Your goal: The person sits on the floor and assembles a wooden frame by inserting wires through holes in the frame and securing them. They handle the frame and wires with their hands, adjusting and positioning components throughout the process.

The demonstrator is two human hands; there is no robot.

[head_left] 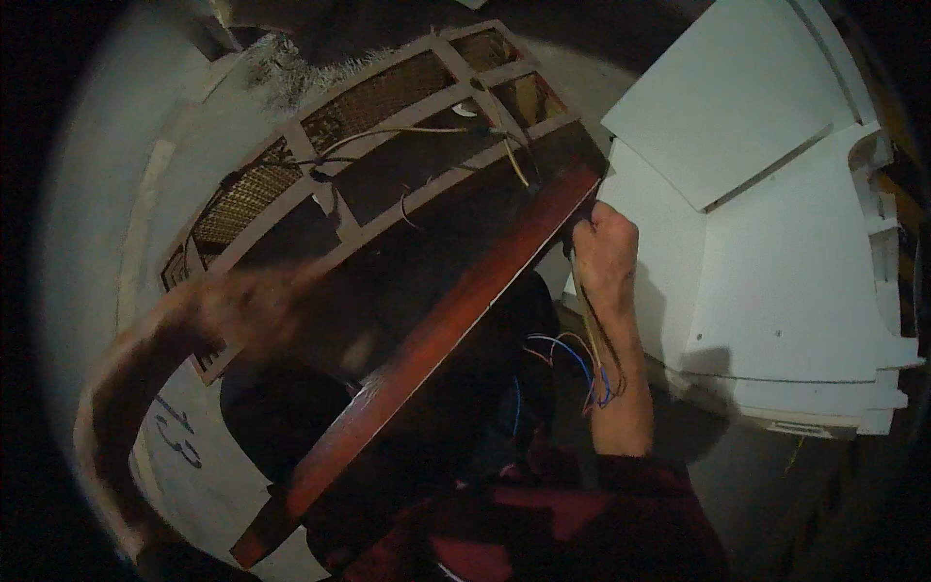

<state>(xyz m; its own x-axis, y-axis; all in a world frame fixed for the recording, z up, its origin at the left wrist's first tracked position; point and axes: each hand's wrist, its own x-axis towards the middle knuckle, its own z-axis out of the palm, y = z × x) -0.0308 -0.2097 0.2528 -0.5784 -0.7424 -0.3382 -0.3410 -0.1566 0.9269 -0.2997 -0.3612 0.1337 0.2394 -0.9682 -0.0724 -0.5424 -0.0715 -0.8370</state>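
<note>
red-brown wooden panel with mesh back, right hand gripping its edge, blurred left hand, grip unclear

A dim workshop or repair space is suggested. An opened wooden frame with mesh-backed panels and loose wiring is seen across the upper middle, edged by a reddish wooden board. Unfinished white cut panels are stacked at the right. Bundled coloured wires are seen near the centre, and a bare, marked concrete floor at lower left.
</note>
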